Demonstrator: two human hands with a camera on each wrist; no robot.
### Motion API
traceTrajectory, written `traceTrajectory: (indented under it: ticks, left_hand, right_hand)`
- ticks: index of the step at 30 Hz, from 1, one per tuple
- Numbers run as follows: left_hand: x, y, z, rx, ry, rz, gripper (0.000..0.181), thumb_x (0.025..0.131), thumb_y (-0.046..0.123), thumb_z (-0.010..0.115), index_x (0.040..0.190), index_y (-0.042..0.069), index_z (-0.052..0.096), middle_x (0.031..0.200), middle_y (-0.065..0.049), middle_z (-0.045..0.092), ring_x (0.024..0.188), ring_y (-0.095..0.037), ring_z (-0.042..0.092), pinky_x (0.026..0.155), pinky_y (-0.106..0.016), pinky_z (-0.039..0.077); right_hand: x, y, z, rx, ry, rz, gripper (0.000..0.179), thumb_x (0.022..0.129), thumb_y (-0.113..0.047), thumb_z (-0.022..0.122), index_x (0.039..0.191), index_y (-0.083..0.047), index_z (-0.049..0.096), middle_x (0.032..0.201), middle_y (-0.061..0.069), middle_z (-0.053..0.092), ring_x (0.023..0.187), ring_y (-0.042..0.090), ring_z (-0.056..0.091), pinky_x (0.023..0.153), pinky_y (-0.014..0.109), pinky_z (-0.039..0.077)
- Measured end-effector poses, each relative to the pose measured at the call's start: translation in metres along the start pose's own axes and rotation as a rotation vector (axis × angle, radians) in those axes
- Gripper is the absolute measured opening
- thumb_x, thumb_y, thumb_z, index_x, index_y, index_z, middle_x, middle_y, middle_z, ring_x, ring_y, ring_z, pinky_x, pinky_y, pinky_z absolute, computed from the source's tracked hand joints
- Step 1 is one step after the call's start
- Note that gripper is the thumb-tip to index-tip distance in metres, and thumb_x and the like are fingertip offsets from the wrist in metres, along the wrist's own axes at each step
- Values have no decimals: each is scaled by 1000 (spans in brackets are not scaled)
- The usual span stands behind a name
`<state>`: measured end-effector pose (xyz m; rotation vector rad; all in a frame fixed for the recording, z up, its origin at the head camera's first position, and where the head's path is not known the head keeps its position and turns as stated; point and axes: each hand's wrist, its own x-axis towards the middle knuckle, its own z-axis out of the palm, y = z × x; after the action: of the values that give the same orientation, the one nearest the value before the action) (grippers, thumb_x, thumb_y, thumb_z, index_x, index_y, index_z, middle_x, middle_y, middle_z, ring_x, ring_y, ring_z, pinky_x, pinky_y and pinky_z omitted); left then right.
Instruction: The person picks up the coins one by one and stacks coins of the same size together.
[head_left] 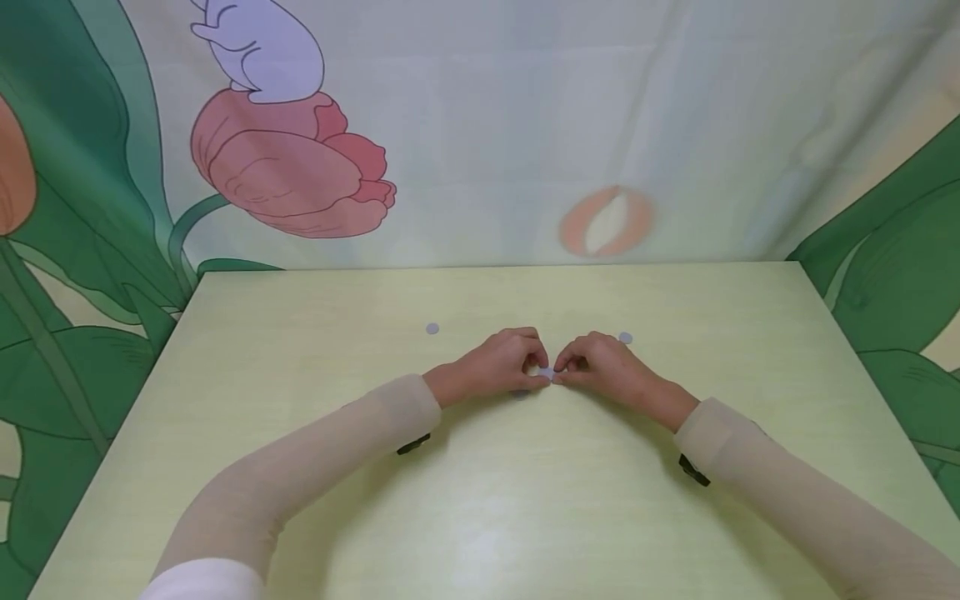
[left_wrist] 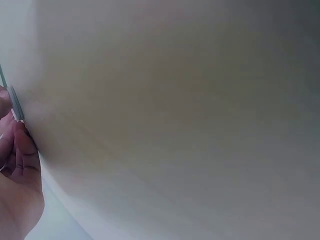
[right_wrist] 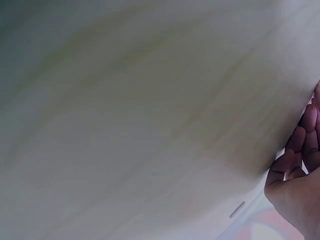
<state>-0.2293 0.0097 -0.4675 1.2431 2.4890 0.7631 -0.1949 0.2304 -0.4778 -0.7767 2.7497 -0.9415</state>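
Near the middle of the table, a small pale flat piece point(head_left: 547, 374) lies between the two hands, mostly covered by fingertips. My left hand point(head_left: 501, 363) pinches its left side between thumb and fingers. From the other side, the right hand point(head_left: 611, 371) pinches it too, with fingers curled. Just under the left hand sits a grey disc point(head_left: 521, 393), partly hidden. In the left wrist view, a thin grey piece point(left_wrist: 16, 103) appears edge-on by the fingertips. The right wrist view catches only the curled fingers point(right_wrist: 295, 145) at its edge.
One small grey disc point(head_left: 432, 328) lies on the table point(head_left: 480, 492) beyond the left hand, and another disc point(head_left: 626, 337) lies just behind the right hand. A printed curtain point(head_left: 480, 125) hangs along the table's far edge.
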Motion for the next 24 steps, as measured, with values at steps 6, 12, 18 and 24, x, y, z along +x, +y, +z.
traceTrajectory:
  ticks: [6, 12, 18, 24]
  left_hand:
    - [2, 1, 1, -5, 4, -20, 21, 92, 24, 78, 102, 5, 76, 98, -3, 65, 83, -13, 57, 75, -20, 48]
    - [3, 6, 2, 0, 0, -45, 18, 90, 19, 76, 100, 4, 73, 97, -3, 62, 81, -15, 55, 72, -21, 45]
    - [4, 7, 2, 2, -4, -78, 18, 89, 18, 75, 101, 4, 72, 95, -2, 59, 81, -16, 54, 71, -22, 44]
    - [5, 4, 5, -12, -1, -86, 18, 90, 18, 76, 100, 4, 73, 93, -2, 60, 81, -15, 54, 72, -22, 45]
  right_hand:
    - [-1, -1, 0, 7, 11, 7, 5, 87, -16, 82, 89, -12, 78, 76, -9, 65, 80, 14, 53, 76, 30, 45]
    - [-1, 1, -3, -2, 4, -30, 5, 88, -16, 82, 87, -13, 78, 78, -9, 67, 78, 12, 54, 73, 27, 46]
    - [-5, 2, -12, 32, -60, -58, 5, 91, -14, 77, 96, -12, 78, 93, -8, 72, 87, 12, 63, 80, 28, 53]
    - [-9, 4, -22, -1, -105, -127, 9, 92, -12, 76, 101, -14, 78, 99, -7, 73, 91, 10, 67, 83, 29, 55]
